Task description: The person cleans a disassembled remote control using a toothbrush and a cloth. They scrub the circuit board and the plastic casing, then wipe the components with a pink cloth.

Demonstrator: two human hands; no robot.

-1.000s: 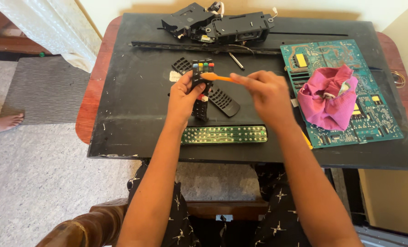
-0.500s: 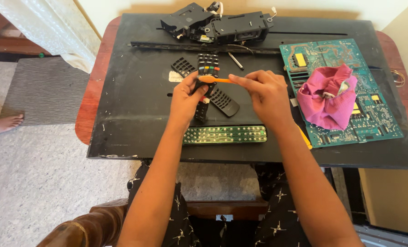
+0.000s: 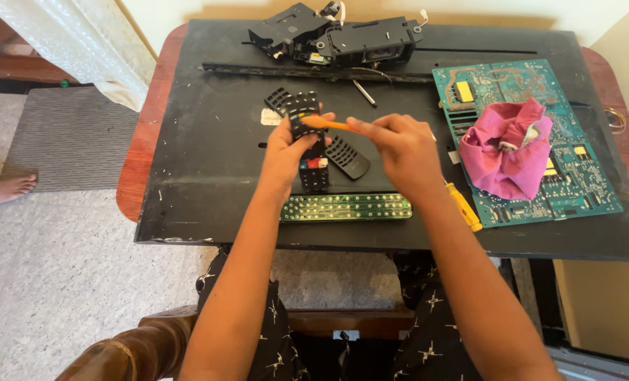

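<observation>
We cannot see the working end of the orange tool (image 3: 326, 124): its tip is hidden where it meets the left hand's thumb, and its rear part is buried in the right hand (image 3: 399, 149), so we cannot tell what kind of tool it is. The black remote-control keypad (image 3: 309, 141) is partly covered by the left hand (image 3: 285, 152); only its upper rows of keys and its lower end with red and white keys show. The far end of the green strip board (image 3: 347, 208) passes under the right forearm, and the yellow-handled screwdriver (image 3: 464, 206) shows only its handle beside that forearm. The pink cloth (image 3: 506, 155) conceals the middle of the green circuit board (image 3: 540, 141).

We hold the keypad upright in the left hand, above the middle of the black tabletop (image 3: 208, 155), fingers curled around its left edge and back, thumb laid against its front. The right hand is closed with fingers pressed together, pinching the orange tool, which points left and touches the top of the keypad.

A black remote-control shell (image 3: 347, 157) lies on the tabletop just right of the keypad. A dismantled black plastic assembly (image 3: 335, 41) sits at the far edge.
</observation>
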